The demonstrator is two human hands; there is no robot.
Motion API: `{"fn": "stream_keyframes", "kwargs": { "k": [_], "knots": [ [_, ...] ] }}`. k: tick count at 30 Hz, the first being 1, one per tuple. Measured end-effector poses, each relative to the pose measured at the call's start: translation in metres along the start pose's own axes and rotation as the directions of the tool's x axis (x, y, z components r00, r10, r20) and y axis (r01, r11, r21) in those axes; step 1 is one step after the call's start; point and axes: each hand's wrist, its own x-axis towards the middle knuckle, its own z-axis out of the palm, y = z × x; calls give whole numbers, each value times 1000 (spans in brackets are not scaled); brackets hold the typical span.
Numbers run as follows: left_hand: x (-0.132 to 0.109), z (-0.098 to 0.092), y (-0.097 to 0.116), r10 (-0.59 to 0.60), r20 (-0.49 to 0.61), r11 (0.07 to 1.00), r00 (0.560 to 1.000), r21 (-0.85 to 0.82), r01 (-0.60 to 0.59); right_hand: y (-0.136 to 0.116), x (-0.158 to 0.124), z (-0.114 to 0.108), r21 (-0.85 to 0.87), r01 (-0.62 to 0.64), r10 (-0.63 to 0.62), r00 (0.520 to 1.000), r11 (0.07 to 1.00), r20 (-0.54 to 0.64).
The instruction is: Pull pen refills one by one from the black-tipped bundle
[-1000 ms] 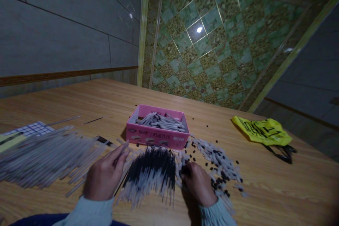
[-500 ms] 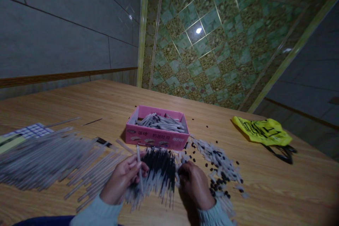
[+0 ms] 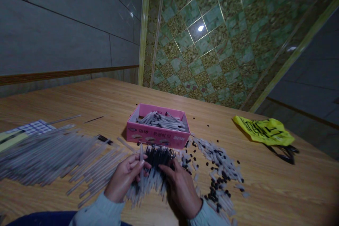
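While a broad pile of clear tubes (image 3: 47, 159) spreads left of the left hand (image 3: 126, 174), that hand, palm partly turned up, pinches a single tube (image 3: 142, 171) between thumb and fingers, its long axis pointing away from the wearer. Just right of it, between the two hands, lies the bundle of dark-tipped sticks (image 3: 158, 156), running roughly parallel to that tube; both hands are close, the right one over its right side. The right hand (image 3: 182, 185) is angled inward, back uppermost, fingers curled at the sticks; whether they grip one I cannot tell. Beyond both hands sits the pink box (image 3: 156, 137); right of the right hand, small pale and black pieces (image 3: 221, 166) scatter over the worktop (image 3: 272, 190).
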Motion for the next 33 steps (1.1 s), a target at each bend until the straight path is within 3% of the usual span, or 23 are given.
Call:
{"fn": "stream_keyframes", "kwargs": {
  "k": [6, 11, 18, 23, 25, 28, 30, 33],
  "knots": [
    [0, 0, 2, -45, -43, 997, 998, -70, 42, 4, 3, 1, -64, 34, -33, 999, 997, 13],
    [-1, 4, 2, -116, -51, 971, 992, -215, 103, 10, 1, -1, -12, 174, -173, 985, 985, 17],
    [0, 3, 1, -219, 9, 915, 976, -346, 209, 12, -3, -3, 10, 334, -327, 927, 942, -186],
    [1, 0, -3, -238, 43, 881, 970, -412, 234, 12, -2, -4, -42, 371, -374, 921, 928, -114],
    [2, 1, -3, -249, 27, 868, 968, -437, 236, 12, -4, -6, -36, 437, -436, 884, 899, -168],
    [3, 1, -3, -257, 0, 849, 966, -478, 226, 4, -14, -15, 33, 542, -481, 772, 840, -415],
    [4, 1, -3, -265, -15, 830, 964, -513, 220, -7, -23, -24, 132, 567, -396, 705, 813, -588],
    [4, 1, -2, -276, -33, 809, 960, -548, 214, -26, -34, -37, 250, 576, -263, 661, 778, -703]
  ]
}}
